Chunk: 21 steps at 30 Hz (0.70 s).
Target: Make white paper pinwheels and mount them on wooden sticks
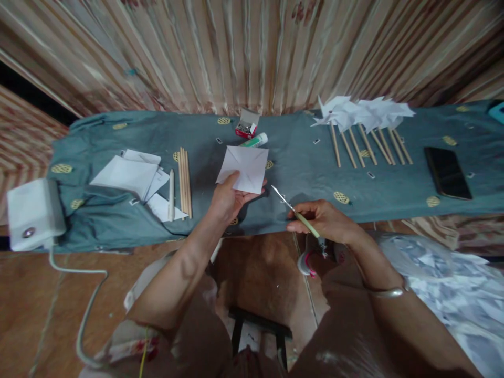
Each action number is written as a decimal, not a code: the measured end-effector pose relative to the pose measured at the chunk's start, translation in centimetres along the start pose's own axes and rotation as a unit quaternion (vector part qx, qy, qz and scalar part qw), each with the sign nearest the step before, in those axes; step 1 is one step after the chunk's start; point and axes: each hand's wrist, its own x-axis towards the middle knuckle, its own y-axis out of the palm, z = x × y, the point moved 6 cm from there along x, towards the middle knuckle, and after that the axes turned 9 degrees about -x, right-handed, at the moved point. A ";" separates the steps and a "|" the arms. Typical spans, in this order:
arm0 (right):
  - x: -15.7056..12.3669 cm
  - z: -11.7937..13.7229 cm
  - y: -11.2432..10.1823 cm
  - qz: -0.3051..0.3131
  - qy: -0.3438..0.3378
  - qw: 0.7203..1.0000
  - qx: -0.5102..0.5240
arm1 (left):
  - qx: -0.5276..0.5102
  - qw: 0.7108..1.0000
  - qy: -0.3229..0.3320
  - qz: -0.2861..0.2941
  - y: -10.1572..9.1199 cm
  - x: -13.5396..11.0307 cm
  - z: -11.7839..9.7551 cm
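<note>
My left hand (230, 198) pinches a white paper square (246, 165) by its near edge, thumb on top and fingers beneath. Faint diagonal crease lines run across the paper. To its right, my right hand (321, 219) grips a slim, pointed metal blade with a light green handle (307, 224). The tip points toward the paper without touching it; from this angle I cannot tell whether it is a knife or scissors seen edge-on. Just behind the paper lie a white-and-green tube (258, 140) and an opened red box (246, 128) of small metal pieces.
Left on the cloth-covered table (205, 126) are white paper sheets (128, 176), a white pen-like stick (171, 191) and wooden sticks (184, 184). Paper pinwheels on sticks (362, 115) and a black phone (448, 173) lie right. A white corded box (35, 215) sits far left; a bag of paper scraps (444, 278) is below right.
</note>
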 end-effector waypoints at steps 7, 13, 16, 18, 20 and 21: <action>-2.0 -1.6 -5.4 -0.273 -0.002 0.934 -0.232 | 0.012 0.999 -0.039 -0.004 0.1 -0.7 1.3; -2.7 -1.7 -7.0 -0.370 0.059 0.808 -0.455 | 0.024 0.995 -0.096 0.005 0.5 -1.3 3.0; -2.5 -1.8 -7.6 -0.377 0.071 0.784 -0.488 | 0.016 0.994 -0.104 0.019 1.0 -1.4 3.5; -2.4 -2.0 -8.0 -0.376 0.084 0.782 -0.490 | 0.009 0.993 -0.114 0.025 1.2 -1.4 3.9; -2.3 -2.3 -8.5 -0.373 0.098 0.784 -0.486 | 0.005 0.992 -0.127 0.027 1.4 -1.6 4.4; -2.3 -2.4 -8.8 -0.372 0.103 0.786 -0.482 | 0.004 0.991 -0.133 0.028 1.5 -1.7 4.6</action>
